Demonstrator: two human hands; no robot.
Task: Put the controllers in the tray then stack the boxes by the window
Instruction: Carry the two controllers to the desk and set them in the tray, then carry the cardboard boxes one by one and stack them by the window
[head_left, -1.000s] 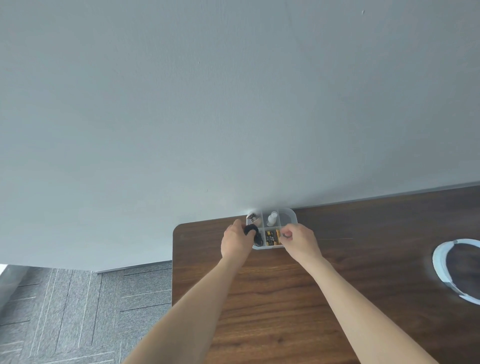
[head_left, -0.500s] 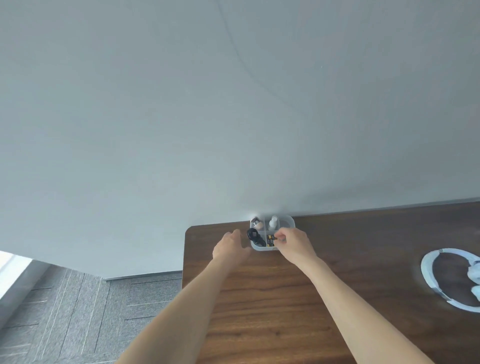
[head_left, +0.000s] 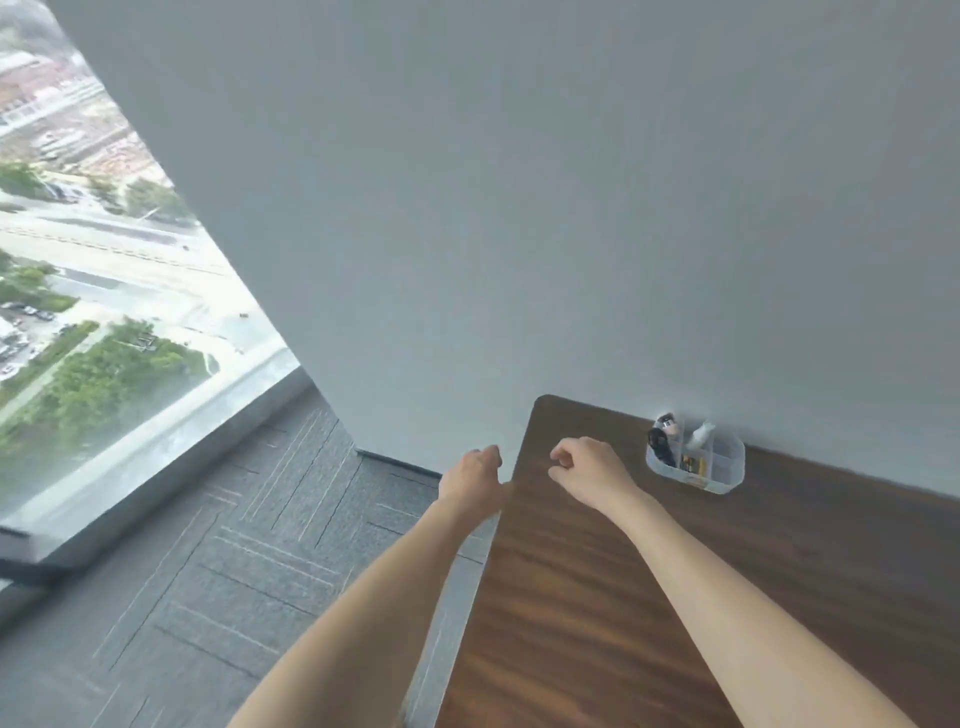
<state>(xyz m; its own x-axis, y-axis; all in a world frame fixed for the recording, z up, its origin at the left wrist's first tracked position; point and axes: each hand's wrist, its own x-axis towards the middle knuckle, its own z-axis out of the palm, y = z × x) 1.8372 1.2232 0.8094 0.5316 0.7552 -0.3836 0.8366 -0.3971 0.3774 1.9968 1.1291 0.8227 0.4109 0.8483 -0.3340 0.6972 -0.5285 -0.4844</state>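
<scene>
Clear plastic is the material of the small tray (head_left: 696, 460), which stands at the far edge of the dark wooden desk (head_left: 675, 597), pushed against the grey wall (head_left: 519, 208). This place seems chosen so that the tray cannot slide off. It is divided into compartments. In the left one lies a black object (head_left: 660, 446), probably one of the controllers, though it is too small to be sure. A white bottle (head_left: 701, 434) stands in a back compartment, and a yellow and black package (head_left: 695, 464) sits in a front one; its print cannot be read.

The left hand (head_left: 470, 480) hangs beyond the desk edge, above the grey carpet floor (head_left: 208, 597), its grip loosely curled and holding nothing. The right hand (head_left: 589, 473) is above the desk corner, near the tray but apart from it, fingers half bent, also with nothing in them.

The window (head_left: 104, 234) is at the left, showing streets and trees far below. No boxes are visible, so I judge the stacking is not yet begun.
</scene>
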